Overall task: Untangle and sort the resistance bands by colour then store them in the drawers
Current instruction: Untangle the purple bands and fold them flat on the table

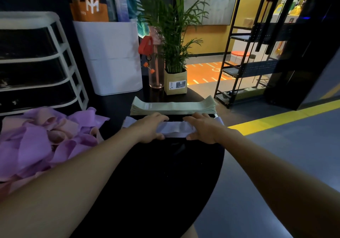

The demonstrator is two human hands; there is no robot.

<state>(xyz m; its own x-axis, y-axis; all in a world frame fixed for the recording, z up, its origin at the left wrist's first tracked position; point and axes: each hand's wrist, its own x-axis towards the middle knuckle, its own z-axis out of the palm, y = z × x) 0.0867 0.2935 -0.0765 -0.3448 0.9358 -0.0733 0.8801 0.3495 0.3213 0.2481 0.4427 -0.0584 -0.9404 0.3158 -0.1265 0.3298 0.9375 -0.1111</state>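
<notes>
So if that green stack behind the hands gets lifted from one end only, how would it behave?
The green stack would probably droop and fan apart: it is several thin flat bands laid loose, nothing binding them. Likely floppy, since the purple and pink bands beside it curl and fold freely. It should be light, and a push would probably shear the layers.

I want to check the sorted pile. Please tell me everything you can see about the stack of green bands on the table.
The stack of green bands is pale sage green, made of several flat bands laid neatly one on another, edges aligned. They look like matte rubber or fabric; the top one bears a faint white print. It lies crosswise on the black table, just in front of the potted plant, beyond both hands. No hand touches it.
</notes>
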